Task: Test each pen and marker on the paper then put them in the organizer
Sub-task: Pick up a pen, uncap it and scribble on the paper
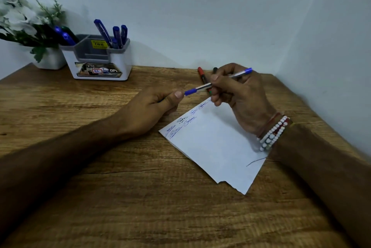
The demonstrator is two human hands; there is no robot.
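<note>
A clear pen with a blue cap and blue end plug (202,86) is held above the table between both hands. My right hand (239,97) grips its barrel. My left hand (160,105) pinches the blue cap end between thumb and fingers. Below lies a white sheet of paper (216,147) with blue and black scribbles along its far edge. A red marker (201,73) and a dark marker (215,69) lie on the table behind my right hand, partly hidden. The white and grey organizer (98,60) at the back left holds several blue pens.
A white pot of artificial flowers (30,26) stands left of the organizer, against the wall. The wooden table (120,197) ends at walls on the far and right sides. Beaded bracelets circle my right wrist.
</note>
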